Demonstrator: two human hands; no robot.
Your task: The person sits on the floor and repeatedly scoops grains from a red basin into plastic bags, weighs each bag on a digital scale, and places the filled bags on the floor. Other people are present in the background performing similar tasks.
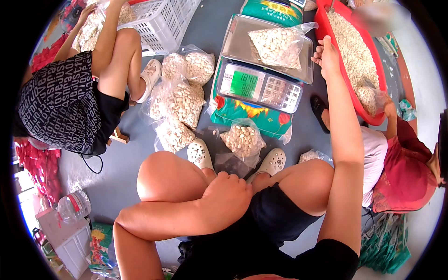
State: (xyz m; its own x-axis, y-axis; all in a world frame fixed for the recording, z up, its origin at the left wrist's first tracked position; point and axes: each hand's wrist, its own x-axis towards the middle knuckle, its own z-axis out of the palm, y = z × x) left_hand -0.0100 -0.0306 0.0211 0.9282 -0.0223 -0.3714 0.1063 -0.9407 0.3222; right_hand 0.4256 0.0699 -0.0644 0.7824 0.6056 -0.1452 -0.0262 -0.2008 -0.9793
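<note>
A clear plastic bag of pale beans or seeds (276,45) lies on the metal pan of a digital scale (259,87). The scale's display is lit green, and a printed green sack (252,120) lies under it. Just right of the pan, my right hand (326,57) is raised with its thumb out and fingers loosely curled, holding nothing I can see. My left hand (227,192) rests curled between my knees, its fingertips hidden. Beyond it, another filled bag (243,140) stands on the floor between my clogs.
Several filled bags (180,101) sit left of the scale. A white plastic crate (164,28) stands beyond them. One person (63,101) sits at left. At right, another person's hand (389,106) holds a bag inside a red tub (381,87) of pale pieces.
</note>
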